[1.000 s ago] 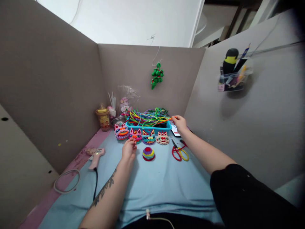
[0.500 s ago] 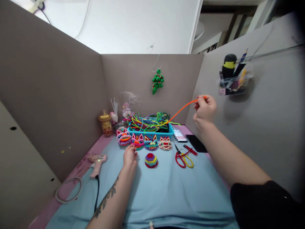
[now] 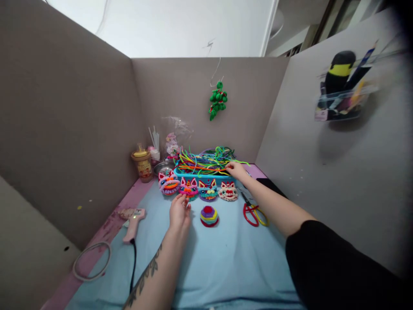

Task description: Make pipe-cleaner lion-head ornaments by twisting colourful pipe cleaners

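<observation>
At the right end of a blue plastic tray (image 3: 213,179), my right hand (image 3: 237,170) is closed on an orange pipe cleaner (image 3: 208,168), which lies across the heap of multicoloured pipe cleaners (image 3: 200,161). My left hand (image 3: 180,212) rests on the blue cloth with its fingers loosely bent and nothing visible in them. Its fingertips are just in front of a pink and orange animal head (image 3: 189,186); whether they touch it I cannot tell. Similar heads, one purple (image 3: 169,184), one teal (image 3: 208,190) and one cream (image 3: 228,191), stand in the same row. A striped dome (image 3: 209,216) sits nearer me.
Scissors (image 3: 254,214) with red and yellow handles lie below my right forearm. A pink glue gun (image 3: 134,224) and a coiled cable (image 3: 92,261) are at the left. Behind stand a cup (image 3: 142,165) and a metal bowl (image 3: 164,168). Grey panels surround three sides.
My right hand has come down and left from beside the right panel to the tray, bringing the orange pipe cleaner with it. My left hand has stayed by the animal heads. The view has shifted slightly.
</observation>
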`<action>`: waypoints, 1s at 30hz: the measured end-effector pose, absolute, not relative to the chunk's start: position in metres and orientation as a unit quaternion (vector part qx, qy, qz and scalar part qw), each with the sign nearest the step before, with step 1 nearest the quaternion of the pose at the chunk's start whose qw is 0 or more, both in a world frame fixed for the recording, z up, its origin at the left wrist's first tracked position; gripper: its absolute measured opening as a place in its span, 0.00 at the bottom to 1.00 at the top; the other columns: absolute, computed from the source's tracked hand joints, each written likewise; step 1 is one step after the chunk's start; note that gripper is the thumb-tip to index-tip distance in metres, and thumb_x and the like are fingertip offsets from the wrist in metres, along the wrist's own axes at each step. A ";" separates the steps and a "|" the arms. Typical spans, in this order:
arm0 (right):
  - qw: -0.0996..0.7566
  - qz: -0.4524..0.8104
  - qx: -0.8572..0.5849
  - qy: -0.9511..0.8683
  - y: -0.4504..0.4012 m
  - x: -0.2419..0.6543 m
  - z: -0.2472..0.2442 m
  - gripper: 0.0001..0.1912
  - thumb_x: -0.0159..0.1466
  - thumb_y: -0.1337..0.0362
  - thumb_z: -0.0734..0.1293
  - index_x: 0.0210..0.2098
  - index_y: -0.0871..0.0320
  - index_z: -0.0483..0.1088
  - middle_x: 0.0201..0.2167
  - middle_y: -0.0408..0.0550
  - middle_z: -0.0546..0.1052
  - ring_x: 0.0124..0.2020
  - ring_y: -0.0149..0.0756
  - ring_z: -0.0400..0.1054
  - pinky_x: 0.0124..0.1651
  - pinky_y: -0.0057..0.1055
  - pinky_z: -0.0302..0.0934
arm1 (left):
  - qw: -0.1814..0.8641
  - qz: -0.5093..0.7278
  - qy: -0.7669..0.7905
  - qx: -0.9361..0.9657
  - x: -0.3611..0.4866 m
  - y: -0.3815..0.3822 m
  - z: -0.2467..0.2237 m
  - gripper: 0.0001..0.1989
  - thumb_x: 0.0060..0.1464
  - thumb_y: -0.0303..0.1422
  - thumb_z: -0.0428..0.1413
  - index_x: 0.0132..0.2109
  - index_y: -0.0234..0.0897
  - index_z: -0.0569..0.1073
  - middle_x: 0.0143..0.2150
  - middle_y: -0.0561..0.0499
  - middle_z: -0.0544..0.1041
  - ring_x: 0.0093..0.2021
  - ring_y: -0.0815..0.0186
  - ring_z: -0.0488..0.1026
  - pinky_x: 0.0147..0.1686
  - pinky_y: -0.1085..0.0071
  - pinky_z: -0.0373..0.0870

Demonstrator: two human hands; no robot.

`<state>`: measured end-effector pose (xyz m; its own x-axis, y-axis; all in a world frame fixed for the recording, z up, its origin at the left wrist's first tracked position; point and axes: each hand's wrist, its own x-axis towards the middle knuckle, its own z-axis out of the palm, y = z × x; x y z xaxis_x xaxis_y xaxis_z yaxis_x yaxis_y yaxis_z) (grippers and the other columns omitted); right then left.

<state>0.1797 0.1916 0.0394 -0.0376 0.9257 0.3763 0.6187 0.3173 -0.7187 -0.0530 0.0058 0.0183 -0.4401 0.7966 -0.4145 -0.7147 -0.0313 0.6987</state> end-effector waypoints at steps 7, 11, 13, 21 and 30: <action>0.282 0.047 -0.641 -0.712 0.215 0.206 0.042 0.10 0.41 0.77 0.65 0.17 0.57 0.73 0.24 0.48 0.73 0.33 0.39 0.65 0.41 0.33 0.57 | 0.533 0.694 0.482 0.050 -0.042 0.011 0.012 0.12 0.43 0.24 0.57 0.37 0.38 0.66 0.28 0.55 0.70 0.26 0.74 0.70 0.24 0.78 0.62; 0.300 -0.029 -0.615 -0.729 0.226 0.184 0.055 0.13 0.45 0.77 0.64 0.25 0.57 0.77 0.32 0.52 0.74 0.39 0.41 0.64 0.44 0.34 0.57 | 0.544 0.690 0.475 0.060 -0.034 0.009 0.010 0.11 0.44 0.26 0.57 0.37 0.38 0.65 0.31 0.53 0.71 0.27 0.72 0.70 0.23 0.78 0.62; 0.311 -0.034 -0.585 -0.748 0.231 0.165 0.062 0.14 0.49 0.76 0.62 0.28 0.58 0.77 0.35 0.52 0.74 0.40 0.41 0.64 0.45 0.34 0.57 | 0.555 0.684 0.469 0.064 -0.031 0.006 0.009 0.10 0.46 0.26 0.56 0.37 0.38 0.65 0.33 0.52 0.71 0.29 0.73 0.71 0.23 0.79 0.62; 0.333 -0.018 -0.451 -0.828 0.248 0.096 0.068 0.14 0.57 0.73 0.59 0.35 0.59 0.75 0.36 0.51 0.75 0.41 0.39 0.65 0.48 0.34 0.56 | 0.581 0.653 0.483 0.052 -0.033 -0.005 0.006 0.12 0.49 0.31 0.55 0.41 0.44 0.64 0.41 0.48 0.72 0.38 0.68 0.74 0.30 0.73 0.69; 0.145 0.020 -0.260 -0.954 0.247 0.004 0.069 0.14 0.61 0.69 0.60 0.43 0.54 0.72 0.44 0.47 0.75 0.44 0.37 0.68 0.44 0.29 0.58 | 0.600 0.653 0.461 -0.034 -0.033 -0.017 0.031 0.10 0.49 0.25 0.54 0.40 0.40 0.68 0.43 0.47 0.73 0.30 0.72 0.72 0.25 0.76 0.68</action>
<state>0.0044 0.2472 0.0691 -0.8229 0.5016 0.2668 0.4898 0.8643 -0.1141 -0.0333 -0.0173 0.0309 -0.2772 0.7518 -0.5983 -0.8147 0.1461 0.5611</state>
